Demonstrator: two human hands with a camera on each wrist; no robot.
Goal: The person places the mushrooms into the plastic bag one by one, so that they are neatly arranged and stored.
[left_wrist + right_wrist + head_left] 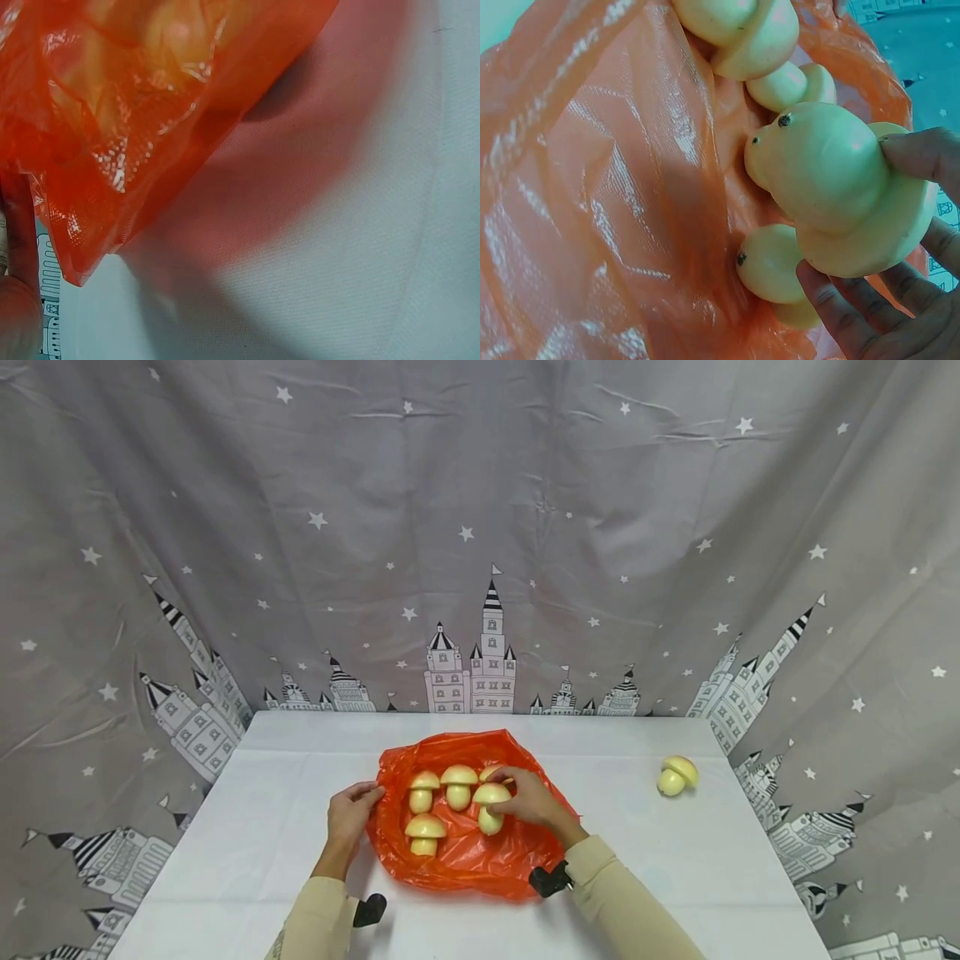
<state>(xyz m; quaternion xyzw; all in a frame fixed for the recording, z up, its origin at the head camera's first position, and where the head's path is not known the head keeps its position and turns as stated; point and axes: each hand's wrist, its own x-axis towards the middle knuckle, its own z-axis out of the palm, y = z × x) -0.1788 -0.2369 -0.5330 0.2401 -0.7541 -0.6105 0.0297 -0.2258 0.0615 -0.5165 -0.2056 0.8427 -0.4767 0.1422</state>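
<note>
A red plastic bag [465,877] lies spread open on the white table with several toy mushrooms inside, each with a yellow stem and an orange-tinted cap. My left hand [349,820] pinches the bag's left rim between thumb and fingers. Over the bag's right half, my right hand [531,798] grips a toy mushroom [832,169] by its cap, the stem pointing toward me. Behind that hand, another mushroom [771,262] is partly covered. Left of it in the bag are a back mushroom [458,783], a left mushroom [423,792] and a front mushroom [425,832].
One more toy mushroom [677,775] lies tipped on the table's right side. The white table [652,877] ends at a grey curtain [480,485] printed with castles and stars, which hangs behind and along both sides.
</note>
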